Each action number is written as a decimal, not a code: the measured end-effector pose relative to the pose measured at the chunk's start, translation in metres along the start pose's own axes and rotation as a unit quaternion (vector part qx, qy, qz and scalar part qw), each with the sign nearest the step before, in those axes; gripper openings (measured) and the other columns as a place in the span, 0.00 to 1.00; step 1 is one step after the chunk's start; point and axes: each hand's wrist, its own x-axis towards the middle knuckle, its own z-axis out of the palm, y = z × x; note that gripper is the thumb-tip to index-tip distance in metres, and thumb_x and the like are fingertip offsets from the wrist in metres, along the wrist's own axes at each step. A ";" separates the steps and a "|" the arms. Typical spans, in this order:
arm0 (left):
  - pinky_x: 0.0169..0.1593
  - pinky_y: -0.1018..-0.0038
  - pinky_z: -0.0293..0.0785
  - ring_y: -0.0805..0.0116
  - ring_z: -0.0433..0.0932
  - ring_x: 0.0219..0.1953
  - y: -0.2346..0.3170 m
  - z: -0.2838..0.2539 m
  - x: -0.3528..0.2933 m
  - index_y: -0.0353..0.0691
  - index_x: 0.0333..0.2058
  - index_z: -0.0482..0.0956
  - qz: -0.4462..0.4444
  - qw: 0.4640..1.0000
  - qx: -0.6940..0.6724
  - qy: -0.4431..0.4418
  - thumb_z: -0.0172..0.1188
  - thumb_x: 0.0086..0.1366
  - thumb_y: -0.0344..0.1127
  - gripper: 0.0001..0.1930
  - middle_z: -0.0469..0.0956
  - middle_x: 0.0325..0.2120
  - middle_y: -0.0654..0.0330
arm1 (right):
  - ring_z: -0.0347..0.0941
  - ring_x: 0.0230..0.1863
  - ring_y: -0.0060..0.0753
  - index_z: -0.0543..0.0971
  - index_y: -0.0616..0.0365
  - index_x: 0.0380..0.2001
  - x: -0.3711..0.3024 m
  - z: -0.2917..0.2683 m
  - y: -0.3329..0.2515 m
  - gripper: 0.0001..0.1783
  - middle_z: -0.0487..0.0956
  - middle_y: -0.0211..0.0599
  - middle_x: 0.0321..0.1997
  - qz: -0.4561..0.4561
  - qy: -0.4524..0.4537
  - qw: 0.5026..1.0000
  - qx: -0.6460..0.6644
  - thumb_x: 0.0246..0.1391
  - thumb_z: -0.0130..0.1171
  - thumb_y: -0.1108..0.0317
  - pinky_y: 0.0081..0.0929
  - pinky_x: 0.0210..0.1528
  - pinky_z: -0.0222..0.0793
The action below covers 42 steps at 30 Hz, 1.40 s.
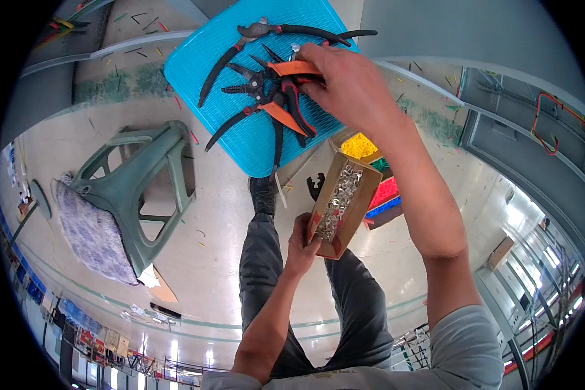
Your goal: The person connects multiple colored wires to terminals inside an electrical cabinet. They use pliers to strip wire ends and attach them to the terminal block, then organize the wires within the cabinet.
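Note:
My left hand [301,248] grips the near end of an open cardboard box [360,205], tilted in front of my legs. Inside it lie many small silver metal cable lugs [338,201]. My right hand [348,81] reaches over a blue plastic stool top [205,49], fingers closed around one orange handle of wire-stripping pliers [286,119]. The pliers' dark jaws point left. A small shiny piece [296,48] shows beside my fingertips; I cannot tell whether they touch it. Red-and-black handled pliers [292,104] lie under the orange handles, partly hidden.
Long-handled cable cutters [253,30] lie at the stool's far side. Right of the box, trays hold yellow [359,146], red [385,191] and blue [385,208] small parts. A green plastic stool [133,169] lies tipped at left. Grey metal cabinet frames [474,32] border the far side.

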 end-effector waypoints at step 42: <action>0.67 0.68 0.64 0.66 0.71 0.60 -0.005 0.003 -0.005 0.33 0.61 0.65 0.014 1.000 0.026 -0.002 0.54 0.59 0.21 0.29 0.73 0.54 0.54 | 0.60 0.22 0.18 0.72 0.61 0.45 -0.075 0.009 0.002 0.13 0.70 0.29 0.26 0.263 -0.033 0.692 0.672 0.67 0.57 0.62 0.20 0.24 0.55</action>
